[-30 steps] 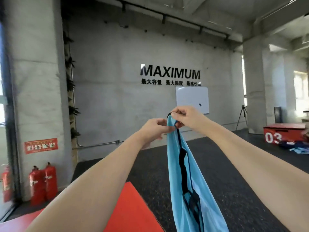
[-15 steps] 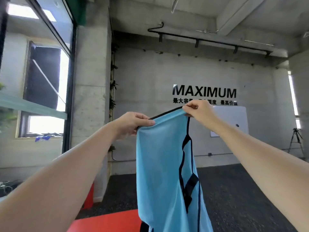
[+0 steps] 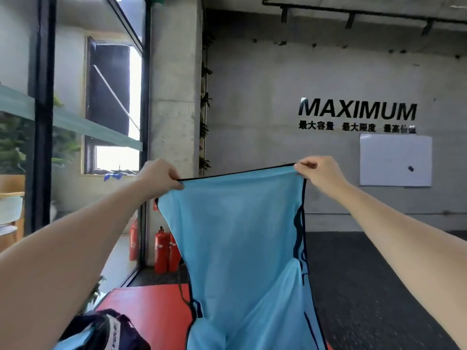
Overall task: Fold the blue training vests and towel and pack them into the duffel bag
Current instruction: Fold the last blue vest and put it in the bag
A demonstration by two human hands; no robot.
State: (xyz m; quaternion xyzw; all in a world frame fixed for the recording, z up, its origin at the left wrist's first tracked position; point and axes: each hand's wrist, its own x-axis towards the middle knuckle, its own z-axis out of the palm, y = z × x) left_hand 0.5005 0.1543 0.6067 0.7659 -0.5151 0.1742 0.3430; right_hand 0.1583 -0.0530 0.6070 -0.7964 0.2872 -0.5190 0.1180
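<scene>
The concrete wall (image 3: 278, 147) carries the word "MAXIMUM" (image 3: 357, 111) in large black slanted capitals. Directly beneath it runs a smaller black line of Chinese characters (image 3: 356, 128) in three groups, reading 最大容量, 最大限度 and a third group that looks like 最高价值 but is blurred. The dark bag (image 3: 111, 332) at the lower left bears white lettering too small and smeared to read.

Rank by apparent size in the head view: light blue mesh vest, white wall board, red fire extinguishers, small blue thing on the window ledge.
1. Light blue mesh vest, though nearness inflates it.
2. White wall board.
3. Red fire extinguishers.
4. Small blue thing.
</scene>
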